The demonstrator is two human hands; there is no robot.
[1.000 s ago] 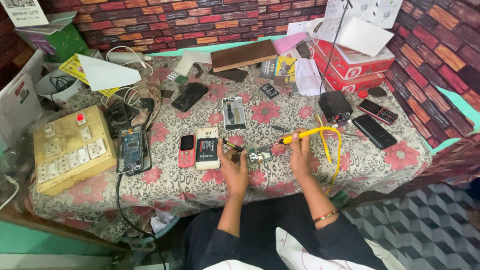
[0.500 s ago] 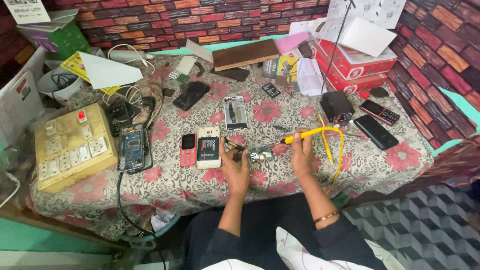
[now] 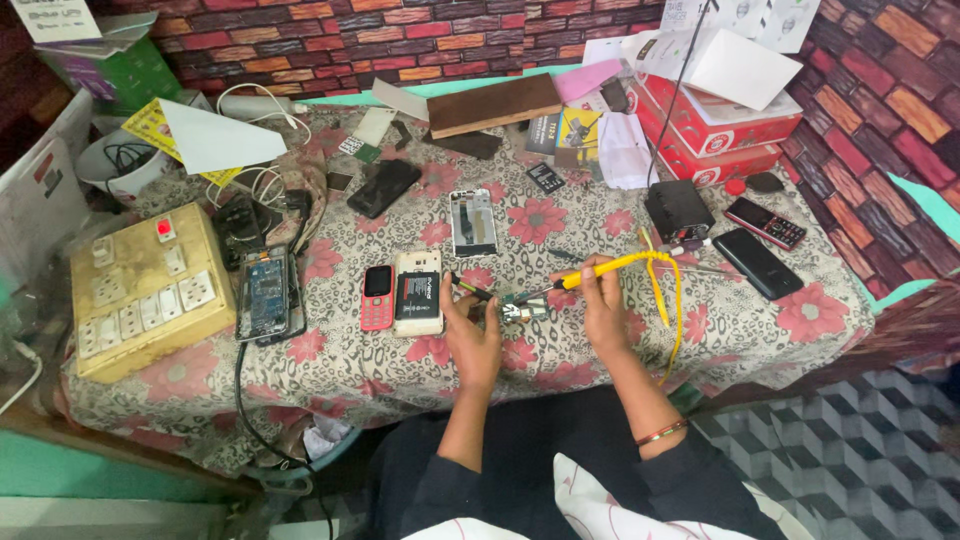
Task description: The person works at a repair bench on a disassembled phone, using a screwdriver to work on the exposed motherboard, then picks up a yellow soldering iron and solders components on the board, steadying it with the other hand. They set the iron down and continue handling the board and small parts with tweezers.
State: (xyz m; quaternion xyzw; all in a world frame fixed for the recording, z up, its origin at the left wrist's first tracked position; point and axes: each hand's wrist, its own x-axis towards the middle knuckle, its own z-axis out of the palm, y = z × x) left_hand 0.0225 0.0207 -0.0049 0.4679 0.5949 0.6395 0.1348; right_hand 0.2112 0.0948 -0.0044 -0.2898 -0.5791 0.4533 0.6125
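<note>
A small green circuit board (image 3: 523, 310) lies on the flowered tablecloth near the front edge. My right hand (image 3: 603, 310) grips a yellow-handled soldering iron (image 3: 610, 267), whose tip rests at the board. Its coiled yellow cord (image 3: 668, 290) runs off to the right. My left hand (image 3: 470, 330) pinches a thin dark tool (image 3: 470, 290) that points toward the board's left end. Just left of that hand lie a white phone with its battery showing (image 3: 418, 291) and a small red phone (image 3: 377, 297).
A yellowed switchboard box (image 3: 150, 292) sits at the left, with an opened phone (image 3: 265, 293) beside it. Black phones (image 3: 757, 262), a black box (image 3: 678, 209) and red cartons (image 3: 715, 130) fill the right. Phone parts, a wooden block (image 3: 494, 104) and cables crowd the back.
Both hands stay at the circuit board with their tools; only slight shifts of the iron and the camera view show.
</note>
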